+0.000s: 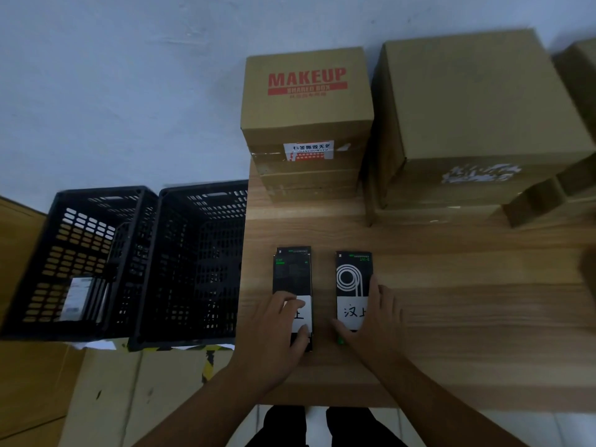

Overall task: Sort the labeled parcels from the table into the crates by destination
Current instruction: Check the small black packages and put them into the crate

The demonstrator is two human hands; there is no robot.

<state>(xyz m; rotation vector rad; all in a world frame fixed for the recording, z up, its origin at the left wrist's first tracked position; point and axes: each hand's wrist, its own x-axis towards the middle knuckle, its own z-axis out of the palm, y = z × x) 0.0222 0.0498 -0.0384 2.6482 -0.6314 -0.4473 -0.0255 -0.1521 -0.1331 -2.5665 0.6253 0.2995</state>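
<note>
Two black parcels are lying flat on the wooden bench (451,301), side by side with a small gap between them. The left hand (277,321) is holding the near end of the left parcel (292,275). Its fingers are bending over the white label (305,309) on top, and its thumb is pressing at the near right corner. The right hand (375,317) is holding the right parcel (353,279). Its fingers are lying along the parcel's right edge and its thumb is hooking round the near end. This parcel is showing white rings and a white tag (351,312) with black writing.

Two black crates are standing just left of the bench, touching each other. The left crate (48,240) is holding a dark parcel with a pale label (77,300). I cannot tell what is inside the right crate (193,246).

At the back of the bench, a MAKEUP box (306,104) is sitting on a stack of boxes, and a big brown box (477,101) is sitting beside it.
</note>
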